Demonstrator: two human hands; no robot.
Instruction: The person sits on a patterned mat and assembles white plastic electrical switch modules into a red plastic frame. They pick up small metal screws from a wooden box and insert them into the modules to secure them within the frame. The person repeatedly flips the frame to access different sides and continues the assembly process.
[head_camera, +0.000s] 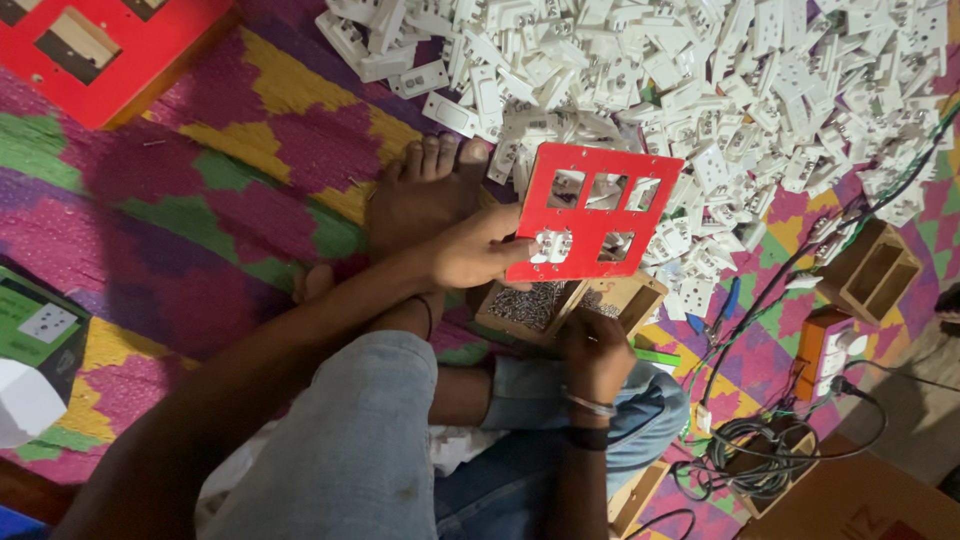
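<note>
The left hand (478, 250) grips a red plate (592, 215) by its left edge, held tilted above a wooden tray (640, 300). The right hand (592, 350) is curled closed just below the plate, at the tray's screws (528, 305) — whether it holds one I cannot tell. Beyond the plate lies a heap of white sockets (700, 90); left of it, a bare foot (425, 195). Far left of the plate, a green-and-white box (35, 325) — right of it, cables (760, 460).

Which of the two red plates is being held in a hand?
The red plate in the middle, gripped at its lower left edge by the left hand. The other red plate lies untouched at top left.
</note>
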